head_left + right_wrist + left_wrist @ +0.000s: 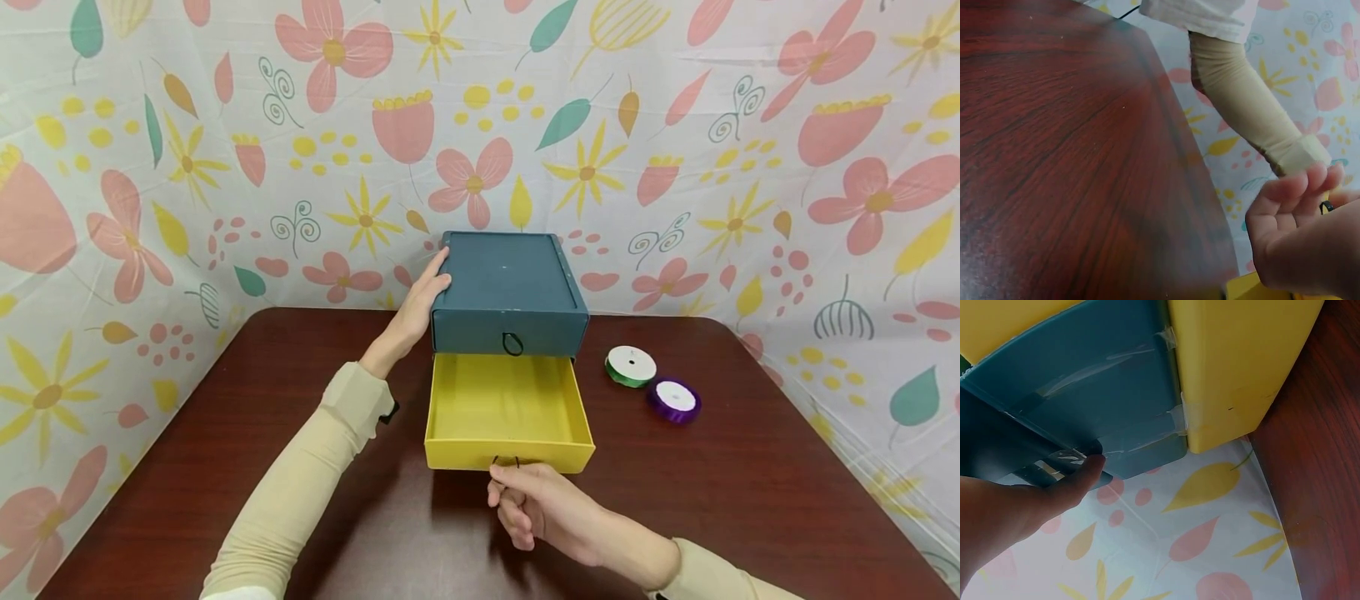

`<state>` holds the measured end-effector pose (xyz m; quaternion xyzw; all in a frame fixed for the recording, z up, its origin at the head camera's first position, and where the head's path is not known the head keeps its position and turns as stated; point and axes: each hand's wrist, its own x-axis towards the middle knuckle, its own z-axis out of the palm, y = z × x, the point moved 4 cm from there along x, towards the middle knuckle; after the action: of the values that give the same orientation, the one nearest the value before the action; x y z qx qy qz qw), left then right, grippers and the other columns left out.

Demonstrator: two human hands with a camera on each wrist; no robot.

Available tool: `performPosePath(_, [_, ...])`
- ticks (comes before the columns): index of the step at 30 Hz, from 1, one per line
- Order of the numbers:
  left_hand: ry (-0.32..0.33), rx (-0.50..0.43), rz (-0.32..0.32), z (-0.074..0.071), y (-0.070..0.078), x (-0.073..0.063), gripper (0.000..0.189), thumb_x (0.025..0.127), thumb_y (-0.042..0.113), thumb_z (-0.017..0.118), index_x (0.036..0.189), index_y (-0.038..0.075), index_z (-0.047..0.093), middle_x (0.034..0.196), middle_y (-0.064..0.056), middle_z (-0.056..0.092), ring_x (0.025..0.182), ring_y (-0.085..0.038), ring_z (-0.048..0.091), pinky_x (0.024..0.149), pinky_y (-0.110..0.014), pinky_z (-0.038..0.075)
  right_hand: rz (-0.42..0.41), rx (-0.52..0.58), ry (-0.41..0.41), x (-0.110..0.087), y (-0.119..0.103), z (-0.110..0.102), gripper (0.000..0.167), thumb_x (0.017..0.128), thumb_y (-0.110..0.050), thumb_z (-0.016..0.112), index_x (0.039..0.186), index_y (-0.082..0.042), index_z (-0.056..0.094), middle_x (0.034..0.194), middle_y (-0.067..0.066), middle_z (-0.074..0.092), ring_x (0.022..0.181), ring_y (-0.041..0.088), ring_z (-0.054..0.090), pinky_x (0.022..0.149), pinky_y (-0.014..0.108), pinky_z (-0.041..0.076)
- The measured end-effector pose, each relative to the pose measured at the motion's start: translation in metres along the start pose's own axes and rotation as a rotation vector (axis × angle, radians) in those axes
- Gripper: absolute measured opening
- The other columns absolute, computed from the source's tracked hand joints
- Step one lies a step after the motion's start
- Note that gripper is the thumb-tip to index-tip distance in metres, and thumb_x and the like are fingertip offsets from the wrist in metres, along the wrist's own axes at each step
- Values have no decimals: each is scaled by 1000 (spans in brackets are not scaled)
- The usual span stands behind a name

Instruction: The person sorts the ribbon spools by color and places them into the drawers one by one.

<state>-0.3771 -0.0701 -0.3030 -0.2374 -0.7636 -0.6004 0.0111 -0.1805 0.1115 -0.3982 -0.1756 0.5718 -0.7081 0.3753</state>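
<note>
A two-tier drawer box stands on the table, with a dark blue drawer unit (504,271) on top. Below it a yellow drawer (510,456) is pulled out toward me, its inside bare. My left hand (418,307) rests against the blue unit's left side; in the left wrist view its thumb (1079,481) touches the blue wall. At the yellow drawer's front, my right hand (551,508) pinches the black loop handle (1327,206) between thumb and forefinger, its other fingers loosely curled. Another black loop (513,343) hangs on the blue drawer's front.
Right of the box lie a green ribbon spool (631,367) and a purple ribbon spool (674,400), side by side. The dark red-brown table (750,500) meets a flower-patterned cloth (480,108) at its back and sides. Clear tape crosses the box's side.
</note>
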Motion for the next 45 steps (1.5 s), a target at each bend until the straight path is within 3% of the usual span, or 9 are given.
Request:
performPosePath(3, [2,-3,1,0,0,0,61,102,40,29,157,25,8,164,7,3,152,-16,1,122,-49,7,-8,-53,-86,-4,-1,3,31,103,-26,40,89,-10,63,52,-11,52,49,3,51,56,22,44])
performPosePath(7, [2,1,-4,0,-1,-1,60,102,40,28,157,25,8,164,7,3,152,-16,1,122,-49,8,-62,-183,-201,-15,-13,8,36,102,-20,41,87,7,60,49,17,48,50,4,52,51,23,46])
performPosePath(12, [1,-7,-8,0,-4,-2,60,103,40,28,157,26,8,164,7,3,152,-16,1,122,-50,7,-238,-402,-247,-35,-54,6,25,100,-6,42,97,11,60,61,32,48,51,18,52,51,28,51])
performPosePath(16, [-1,-11,-8,0,-5,-3,60,103,39,28,157,26,8,164,7,2,152,-16,1,122,-49,7,-364,-562,-90,-53,-93,-18,19,98,2,42,100,5,61,64,18,57,57,23,58,61,31,54])
performPosePath(20, [-2,-5,-8,-1,-5,-2,59,103,40,28,157,27,7,164,8,1,152,-16,0,122,-49,6,-497,-516,91,-59,-123,-62,23,100,3,36,98,6,59,67,6,61,64,20,60,65,32,51])
performPosePath(24, [2,0,-5,-2,-4,-2,59,103,40,28,157,26,8,164,8,1,152,-15,0,122,-49,6,-548,-585,405,-54,-135,-118,23,102,-10,45,98,2,64,71,1,66,71,18,60,71,25,53])
performPosePath(30, [7,0,-15,-1,-3,-1,60,103,39,28,157,26,8,164,7,3,152,-15,0,122,-49,7,-350,-1045,852,-40,-122,-194,36,95,-36,59,117,-9,66,106,8,71,91,17,65,78,31,54])
performPosePath(37, [-7,-3,7,-1,-1,-1,60,104,39,28,157,24,7,164,7,1,152,-17,1,122,-50,6,-177,-1282,874,-18,-99,-251,62,92,-39,63,137,1,50,136,31,51,125,50,43,106,65,28])
performPosePath(45, [-12,13,0,0,2,-2,59,104,38,28,157,25,7,164,6,1,152,-17,0,122,-49,6,156,-1373,853,-8,-73,-278,84,87,-54,62,150,-7,34,146,37,30,127,61,27,95,72,26])
